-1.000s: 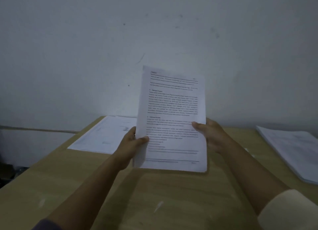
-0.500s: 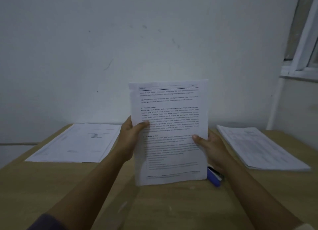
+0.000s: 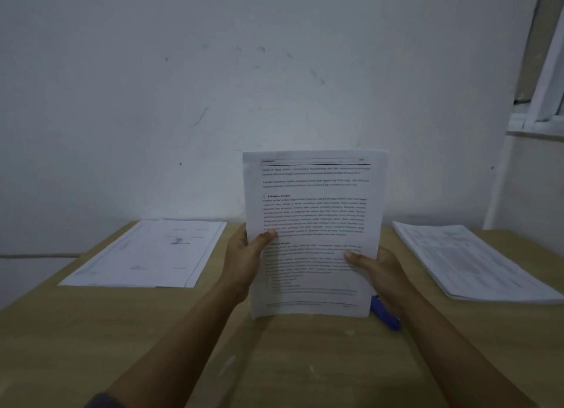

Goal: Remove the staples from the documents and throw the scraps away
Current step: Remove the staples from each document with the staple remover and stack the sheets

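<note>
print on the held document (image 3: 314, 212) is too blurred to read.

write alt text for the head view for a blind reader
The left hand and right hand hold a printed document upright over a wooden table, one at each side edge. A left paper stack and a right paper stack lie flat; a blue object lies near the right hand.

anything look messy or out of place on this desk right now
Nothing spilled or torn. The left pile is loosely fanned, its sheet edges staggered, unlike the squarer right stack. A blue object lies on the table, partly hidden behind the document that the left hand and right hand hold upright.
</note>
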